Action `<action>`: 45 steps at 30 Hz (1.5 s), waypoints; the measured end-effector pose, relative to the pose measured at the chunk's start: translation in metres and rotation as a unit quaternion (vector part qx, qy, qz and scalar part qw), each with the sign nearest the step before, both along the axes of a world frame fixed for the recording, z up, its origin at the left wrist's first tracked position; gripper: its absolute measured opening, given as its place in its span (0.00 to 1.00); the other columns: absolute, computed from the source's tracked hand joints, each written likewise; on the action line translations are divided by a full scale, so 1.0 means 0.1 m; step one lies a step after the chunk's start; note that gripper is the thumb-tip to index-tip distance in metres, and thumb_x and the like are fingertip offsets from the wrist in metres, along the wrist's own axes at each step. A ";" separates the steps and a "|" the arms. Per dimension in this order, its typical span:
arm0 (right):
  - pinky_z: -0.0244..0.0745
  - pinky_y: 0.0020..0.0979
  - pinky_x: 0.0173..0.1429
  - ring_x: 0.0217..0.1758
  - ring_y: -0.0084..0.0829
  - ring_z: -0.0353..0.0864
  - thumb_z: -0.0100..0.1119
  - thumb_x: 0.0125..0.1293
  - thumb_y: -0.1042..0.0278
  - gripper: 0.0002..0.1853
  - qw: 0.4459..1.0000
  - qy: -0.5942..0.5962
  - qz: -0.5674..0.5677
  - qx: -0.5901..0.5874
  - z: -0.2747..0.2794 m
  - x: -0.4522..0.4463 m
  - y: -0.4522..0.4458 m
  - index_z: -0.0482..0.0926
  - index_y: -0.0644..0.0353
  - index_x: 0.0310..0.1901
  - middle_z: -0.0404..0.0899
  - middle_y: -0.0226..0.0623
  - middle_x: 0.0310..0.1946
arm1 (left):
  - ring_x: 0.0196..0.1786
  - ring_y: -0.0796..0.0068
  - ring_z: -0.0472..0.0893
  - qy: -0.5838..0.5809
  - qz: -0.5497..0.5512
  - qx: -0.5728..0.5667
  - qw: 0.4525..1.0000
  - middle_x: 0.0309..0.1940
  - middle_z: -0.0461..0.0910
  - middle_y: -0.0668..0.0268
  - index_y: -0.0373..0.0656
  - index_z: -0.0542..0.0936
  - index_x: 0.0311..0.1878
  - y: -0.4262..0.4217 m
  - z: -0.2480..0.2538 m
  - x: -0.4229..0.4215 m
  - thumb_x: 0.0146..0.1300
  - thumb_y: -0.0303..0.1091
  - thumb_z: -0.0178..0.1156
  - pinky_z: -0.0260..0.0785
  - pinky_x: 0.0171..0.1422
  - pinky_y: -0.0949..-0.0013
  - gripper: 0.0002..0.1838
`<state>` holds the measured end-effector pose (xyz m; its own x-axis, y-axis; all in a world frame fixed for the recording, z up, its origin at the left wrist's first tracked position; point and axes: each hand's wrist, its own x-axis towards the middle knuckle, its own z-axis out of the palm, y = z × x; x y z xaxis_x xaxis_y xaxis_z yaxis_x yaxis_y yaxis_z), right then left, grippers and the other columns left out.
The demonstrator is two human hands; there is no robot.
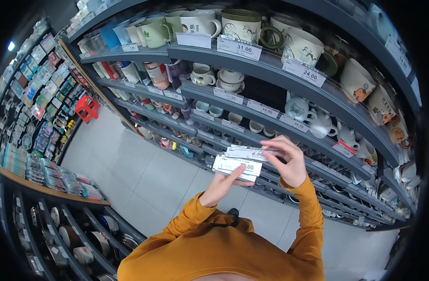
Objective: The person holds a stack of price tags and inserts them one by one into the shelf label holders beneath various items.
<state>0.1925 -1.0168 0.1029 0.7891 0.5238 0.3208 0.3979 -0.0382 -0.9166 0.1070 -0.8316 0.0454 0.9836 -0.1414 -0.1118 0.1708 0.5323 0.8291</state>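
Observation:
My left hand (217, 189) is closed on a small stack of white price labels (229, 165), its thumb lying over the top one and partly covering the printed price. Right above that stack, my right hand (292, 164) pinches the right end of another price label (245, 153) that reads 6.50. This label overlaps the upper edge of the stack, and whether the two touch I cannot tell. Both hands are in front of the lower shelves, at about the middle of the view.
Curved grey shelving fills the right side, with mugs (302, 48), teapots (321, 124) and price strips (239, 48) along its edges. A red plastic stool (87, 109) stands at the aisle's far left. Lower left, another shelf unit (50, 189) holds packets and pots. Pale floor tiles (160, 187) lie between.

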 end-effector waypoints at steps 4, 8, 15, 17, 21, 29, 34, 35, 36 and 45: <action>0.80 0.25 0.47 0.46 0.27 0.80 0.61 0.62 0.79 0.13 0.998 -0.009 0.022 -0.056 -0.01 0.01 0.25 0.82 0.62 0.49 0.77 0.36 0.41 | 0.56 0.62 0.80 -0.010 -0.045 -0.001 0.999 0.56 0.77 0.58 0.36 0.66 0.65 0.27 0.01 0.04 0.73 0.32 0.49 0.81 0.52 0.64 0.20; 0.79 0.26 0.46 0.43 0.26 0.81 0.63 0.61 0.78 0.10 0.995 -0.046 0.020 -0.087 0.03 0.03 0.60 0.83 0.63 0.45 0.79 0.36 0.39 | 0.56 0.67 0.79 -0.009 -0.080 -0.038 0.996 0.57 0.75 0.58 0.36 0.67 0.64 0.67 -0.02 0.10 0.72 0.30 0.50 0.79 0.57 0.64 0.20; 0.78 0.26 0.45 0.42 0.27 0.82 0.63 0.62 0.75 0.07 0.986 -0.110 -0.106 -0.061 0.20 0.23 1.67 0.82 0.66 0.41 0.83 0.38 0.39 | 0.61 0.63 0.77 -0.043 -0.155 -0.048 0.986 0.59 0.74 0.57 0.39 0.57 0.72 1.85 -0.07 0.40 0.74 0.31 0.47 0.76 0.60 0.64 0.26; 0.78 0.26 0.44 0.40 0.27 0.83 0.62 0.62 0.76 0.07 0.972 -0.179 -0.141 -0.056 0.38 0.37 2.10 0.81 0.67 0.41 0.84 0.38 0.39 | 0.62 0.62 0.76 -0.053 -0.168 -0.034 0.984 0.60 0.73 0.56 0.40 0.54 0.73 2.26 -0.09 0.51 0.74 0.33 0.47 0.76 0.60 0.65 0.28; 0.78 0.27 0.43 0.37 0.28 0.84 0.60 0.62 0.78 0.07 0.913 -0.347 -0.205 -0.068 0.90 0.76 2.94 0.80 0.66 0.42 0.85 0.38 0.36 | 0.62 0.62 0.76 -0.056 -0.194 -0.033 0.979 0.60 0.73 0.57 0.40 0.54 0.74 2.95 -0.01 0.67 0.75 0.34 0.46 0.76 0.60 0.64 0.27; 0.77 0.30 0.54 0.45 0.30 0.84 0.58 0.67 0.73 0.08 0.901 -0.353 -0.190 -0.166 1.18 1.71 3.71 0.76 0.66 0.45 0.83 0.37 0.40 | 0.63 0.60 0.75 -0.066 -0.215 -0.056 0.973 0.61 0.73 0.56 0.40 0.54 0.74 3.77 0.07 0.84 0.75 0.32 0.44 0.75 0.61 0.62 0.26; 0.78 0.32 0.54 0.47 0.34 0.84 0.58 0.67 0.71 0.10 0.926 -0.283 -0.180 -0.172 1.24 1.78 3.78 0.75 0.65 0.48 0.82 0.41 0.43 | 0.63 0.60 0.75 -0.065 -0.214 -0.073 0.972 0.60 0.73 0.55 0.38 0.55 0.73 4.02 0.03 0.91 0.75 0.31 0.44 0.76 0.61 0.61 0.26; 0.77 0.32 0.54 0.47 0.33 0.84 0.57 0.68 0.71 0.10 0.917 -0.295 -0.193 -0.188 1.25 1.78 3.78 0.75 0.65 0.48 0.82 0.40 0.41 | 0.63 0.60 0.75 -0.065 -0.215 -0.073 0.972 0.60 0.73 0.55 0.38 0.56 0.73 4.04 0.02 0.93 0.75 0.31 0.43 0.76 0.61 0.61 0.25; 0.77 0.32 0.54 0.46 0.33 0.84 0.57 0.68 0.70 0.10 0.917 -0.296 -0.192 -0.186 1.26 1.79 3.79 0.76 0.65 0.47 0.82 0.40 0.41 | 0.63 0.60 0.75 -0.065 -0.216 -0.073 0.972 0.60 0.73 0.55 0.38 0.56 0.73 4.06 0.02 0.94 0.75 0.31 0.43 0.76 0.60 0.61 0.25; 0.76 0.31 0.54 0.46 0.33 0.84 0.59 0.67 0.68 0.10 0.895 -0.347 -0.208 -0.187 1.25 1.71 3.83 0.78 0.65 0.45 0.83 0.39 0.40 | 0.61 0.61 0.76 -0.072 -0.215 -0.074 0.971 0.60 0.73 0.54 0.36 0.57 0.72 4.11 -0.03 1.03 0.76 0.31 0.42 0.77 0.59 0.63 0.24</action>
<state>0.3635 -0.6337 0.2279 0.6199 0.4038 0.6728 0.7461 -0.5689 -0.3460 0.2095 -0.4204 0.0429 0.8343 -0.5460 0.0757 0.2910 0.5530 0.7807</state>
